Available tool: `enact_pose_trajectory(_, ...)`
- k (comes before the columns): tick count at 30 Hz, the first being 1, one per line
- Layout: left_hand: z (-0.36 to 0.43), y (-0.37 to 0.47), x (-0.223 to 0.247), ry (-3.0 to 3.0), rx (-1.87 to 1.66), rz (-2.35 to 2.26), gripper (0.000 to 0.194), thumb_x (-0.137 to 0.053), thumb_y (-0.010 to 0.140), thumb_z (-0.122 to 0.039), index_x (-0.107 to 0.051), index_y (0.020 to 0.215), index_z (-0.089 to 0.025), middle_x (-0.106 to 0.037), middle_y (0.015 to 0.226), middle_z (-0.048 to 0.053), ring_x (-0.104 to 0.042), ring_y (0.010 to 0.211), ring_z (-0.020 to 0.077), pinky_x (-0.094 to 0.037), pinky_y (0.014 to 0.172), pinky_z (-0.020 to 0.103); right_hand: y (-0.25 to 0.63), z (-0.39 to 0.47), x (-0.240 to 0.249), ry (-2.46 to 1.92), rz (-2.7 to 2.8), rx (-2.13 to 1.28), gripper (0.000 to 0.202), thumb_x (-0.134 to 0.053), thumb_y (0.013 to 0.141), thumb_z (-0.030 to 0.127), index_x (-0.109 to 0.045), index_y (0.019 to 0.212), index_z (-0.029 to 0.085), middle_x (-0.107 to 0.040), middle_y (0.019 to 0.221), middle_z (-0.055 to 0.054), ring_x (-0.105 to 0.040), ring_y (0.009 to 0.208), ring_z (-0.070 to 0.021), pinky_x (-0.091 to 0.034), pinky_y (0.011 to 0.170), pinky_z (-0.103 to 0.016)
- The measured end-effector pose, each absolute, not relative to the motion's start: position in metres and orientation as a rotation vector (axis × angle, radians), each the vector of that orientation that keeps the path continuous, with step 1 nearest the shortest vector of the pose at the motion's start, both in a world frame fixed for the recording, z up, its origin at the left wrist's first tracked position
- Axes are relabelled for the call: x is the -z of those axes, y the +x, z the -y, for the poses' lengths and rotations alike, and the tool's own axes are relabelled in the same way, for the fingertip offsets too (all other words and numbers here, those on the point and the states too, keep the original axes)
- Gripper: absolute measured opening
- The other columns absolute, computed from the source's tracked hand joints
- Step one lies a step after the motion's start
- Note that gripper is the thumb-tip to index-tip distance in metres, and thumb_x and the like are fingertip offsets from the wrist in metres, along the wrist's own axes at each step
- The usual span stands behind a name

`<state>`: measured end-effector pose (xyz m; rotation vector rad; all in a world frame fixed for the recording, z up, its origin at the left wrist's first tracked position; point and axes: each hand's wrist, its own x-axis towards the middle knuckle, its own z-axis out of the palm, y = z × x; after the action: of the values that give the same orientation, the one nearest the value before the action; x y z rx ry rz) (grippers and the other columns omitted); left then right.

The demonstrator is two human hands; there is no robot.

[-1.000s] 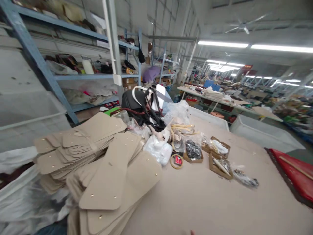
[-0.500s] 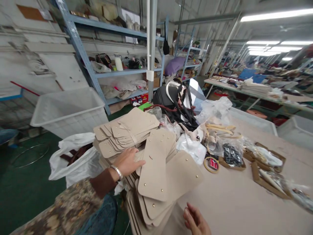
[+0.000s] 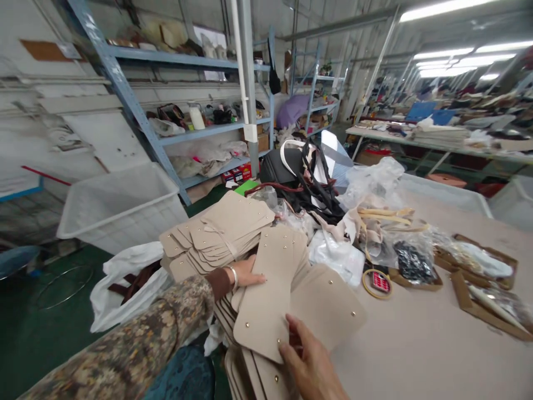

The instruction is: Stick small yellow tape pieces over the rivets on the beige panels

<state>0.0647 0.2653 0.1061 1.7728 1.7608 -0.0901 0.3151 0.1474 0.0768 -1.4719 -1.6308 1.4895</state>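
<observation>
- The left hand (image 3: 246, 275) rests at the left edge of the top panel (image 3: 266, 297), thumb laid over it; its other fingers are partly hidden, so I cannot tell whether that grip closes on anything.
- The right hand (image 3: 310, 358) meets the same panel at its near right corner, fingers half curled, thumb and index finger parted; whether this grip pinches the edge cannot be made out.
- The beige, studded panel lies on a fanned pile of similar panels, on the left of the worktop (image 3: 400, 344); a tied stack (image 3: 233, 222) sits just beyond.
- Left of the stack, a white bag (image 3: 144, 253) holds dark brown straps (image 3: 135, 280).
- On the right, a cardboard box (image 3: 435, 281) carries bagged black pieces (image 3: 410, 261); two more boxes beside it hold plastic-wrapped items, too blurred to name.
- Far left stands a white bin (image 3: 120, 214).
- A pale bin (image 3: 514, 203) at far right is cut off by the frame, and the pile's near end runs out below.
</observation>
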Motion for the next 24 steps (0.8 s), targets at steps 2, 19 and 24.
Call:
enact_pose_trajectory(2, -0.272, 0.061, -0.103, 1.755, 0.121, -1.718, 0.085, -0.066, 0.069, -0.052, -0.040, 0.139, -0.011, -0.064, 0.125, 0.015, -0.063, 0.110, 0.0284, -0.048, 0.094, 0.032, 0.297, -0.149, -0.087, -1.461, 1.639, -1.519, 0.054, -0.060, 0.077, 0.034, -0.060, 0.127, 0.013, -0.069, 0.116, -0.014, -0.065, 0.106, -0.0270, -0.051, 0.093, -0.036)
enact_pose_trajectory(19, -0.306, 0.038, -0.073, 1.587, -0.076, -1.446, 0.097, -0.068, 0.060, -0.053, -0.036, 0.142, -0.012, -0.059, 0.133, 0.011, -0.056, 0.119, 0.0301, -0.040, 0.105, 0.035, 0.368, -0.090, -0.011, -1.699, 0.733, -1.531, 0.075, -0.073, 0.059, 0.070, -0.065, 0.109, 0.014, -0.071, 0.111, -0.016, -0.064, 0.106, -0.0322, -0.052, 0.085, -0.036)
enact_pose_trajectory(24, -0.307, 0.036, -0.070, 1.475, -0.141, -1.431, 0.103, -0.073, 0.056, -0.053, -0.035, 0.143, -0.015, -0.052, 0.141, 0.012, -0.048, 0.128, 0.0336, -0.039, 0.106, 0.036, 0.350, -0.103, -0.013, -1.413, 0.387, -1.731, 0.078, -0.082, 0.057, 0.059, -0.063, 0.118, 0.014, -0.072, 0.110, -0.015, -0.064, 0.106, -0.0323, -0.049, 0.093, -0.043)
